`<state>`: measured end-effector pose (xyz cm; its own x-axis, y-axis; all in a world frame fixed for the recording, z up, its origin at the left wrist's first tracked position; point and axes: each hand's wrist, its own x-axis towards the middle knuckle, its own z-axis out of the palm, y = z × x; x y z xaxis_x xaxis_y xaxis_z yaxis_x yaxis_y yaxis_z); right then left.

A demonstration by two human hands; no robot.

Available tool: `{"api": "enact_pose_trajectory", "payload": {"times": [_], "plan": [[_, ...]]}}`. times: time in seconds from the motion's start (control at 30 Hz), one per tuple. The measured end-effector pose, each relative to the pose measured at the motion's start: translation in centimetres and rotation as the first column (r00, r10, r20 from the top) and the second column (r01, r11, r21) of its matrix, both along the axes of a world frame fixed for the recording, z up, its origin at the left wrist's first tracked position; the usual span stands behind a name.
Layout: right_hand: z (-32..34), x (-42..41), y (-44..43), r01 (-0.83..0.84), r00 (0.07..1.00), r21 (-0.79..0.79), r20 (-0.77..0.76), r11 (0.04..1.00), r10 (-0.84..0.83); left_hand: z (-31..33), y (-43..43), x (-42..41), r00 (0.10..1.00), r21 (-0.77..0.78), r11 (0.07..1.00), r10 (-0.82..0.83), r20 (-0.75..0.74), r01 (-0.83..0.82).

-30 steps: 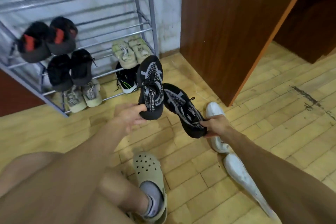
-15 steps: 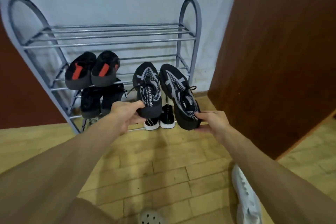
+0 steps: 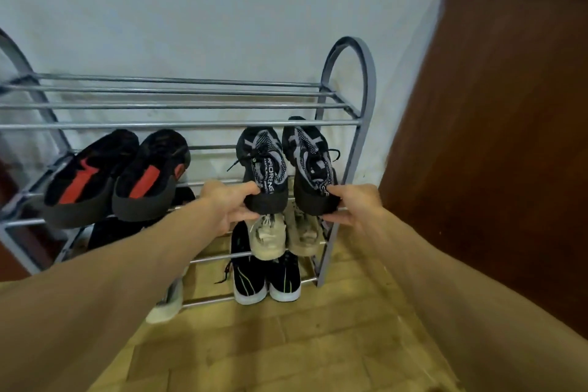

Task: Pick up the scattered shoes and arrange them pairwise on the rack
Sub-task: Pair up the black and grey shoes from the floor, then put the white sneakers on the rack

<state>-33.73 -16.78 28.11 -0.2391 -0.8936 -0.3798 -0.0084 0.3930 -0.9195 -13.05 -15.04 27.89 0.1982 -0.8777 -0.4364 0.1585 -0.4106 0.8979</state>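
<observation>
Two black-and-grey sneakers sit side by side, toes pointing to the wall, on the right end of the second shelf of the grey metal rack (image 3: 346,79). My left hand (image 3: 227,205) grips the heel of the left sneaker (image 3: 264,169). My right hand (image 3: 353,204) grips the heel of the right sneaker (image 3: 310,165). On the same shelf to the left lies a black pair with red insoles (image 3: 117,175). Below my hands is a beige pair (image 3: 283,235), and under that a black pair with white soles (image 3: 267,277).
A brown wooden door panel (image 3: 493,143) stands close on the right of the rack. The top shelf bars (image 3: 175,105) hold nothing. A dark pair (image 3: 127,229) and a pale shoe (image 3: 165,309) lie low on the left. The floor is yellowish wooden parquet (image 3: 286,353).
The camera and both hands have moved closer to the rack. The two black-and-grey sneakers went from held in the air in front of the rack onto the right end of its second shelf.
</observation>
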Motion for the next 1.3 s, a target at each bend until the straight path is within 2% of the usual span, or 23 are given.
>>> {"api": "enact_pose_trajectory", "payload": {"times": [0.13, 0.33, 0.43, 0.6, 0.7, 0.77, 0.83, 0.9, 1.0, 1.07, 1.17, 1.23, 1.3], "plan": [[-0.6, 1.2, -2.2, -0.004, 1.000, -0.013, -0.006, 1.000, 0.004, -0.7, -1.8, -0.8, 0.997, 0.003, 0.999, 0.047, -0.061, -0.047], [-1.3, 1.5, -3.3, -0.036, 0.998, -0.005, 0.044, 0.999, 0.037, -0.3, -2.4, -0.4, 0.999, 0.030, 0.999, 0.024, 0.042, -0.026], [-1.5, 1.7, -2.7, -0.035, 0.998, -0.027, 0.051, 0.999, 0.036, -0.2, -1.5, -0.6, 0.999, 0.033, 0.999, 0.025, 0.030, -0.026], [-0.2, 0.3, 1.1, -0.137, 0.974, -0.045, -0.189, 0.989, 0.126, 0.8, 1.0, -2.7, 0.974, -0.034, 0.999, 0.047, 0.219, -0.041], [0.8, -2.5, 4.8, -0.210, 0.912, -0.037, -0.369, 0.977, 0.182, 1.5, 3.9, -5.0, 0.952, -0.078, 0.996, 0.061, 0.299, -0.039], [1.2, -4.5, 7.8, -0.289, 0.842, -0.016, -0.481, 0.957, 0.246, 2.4, 6.9, -7.2, 0.952, -0.076, 0.996, -0.016, 0.305, 0.041], [1.0, -6.6, 10.6, -0.352, 0.777, 0.027, -0.548, 0.935, 0.309, 2.9, 10.1, -9.5, 0.931, -0.047, 0.979, -0.173, 0.321, 0.198], [0.5, -8.9, 13.5, -0.417, 0.725, 0.089, -0.567, 0.905, 0.390, 2.7, 12.6, -11.9, 0.865, -0.004, 0.929, -0.343, 0.366, 0.370], [-1.2, -12.6, 17.7, -0.457, 0.662, 0.198, -0.575, 0.867, 0.481, 1.9, 16.7, -15.3, 0.759, 0.051, 0.844, -0.504, 0.413, 0.533], [-3.0, -14.9, 20.5, -0.421, 0.670, 0.242, -0.567, 0.874, 0.479, 0.6, 19.1, -17.2, 0.676, 0.081, 0.783, -0.579, 0.455, 0.616], [-6.0, -18.1, 25.0, -0.355, 0.739, 0.301, -0.490, 0.885, 0.463, -2.5, 22.0, -19.6, 0.558, 0.145, 0.689, -0.675, 0.483, 0.710], [-8.1, -20.1, 27.5, -0.306, 0.782, 0.359, -0.433, 0.882, 0.448, -4.9, 23.4, -20.9, 0.519, 0.196, 0.651, -0.722, 0.458, 0.733], [-10.7, -21.8, 29.6, -0.243, 0.835, 0.405, -0.375, 0.881, 0.403, -7.4, 24.9, -22.0, 0.538, 0.229, 0.657, -0.734, 0.415, 0.719]]}}
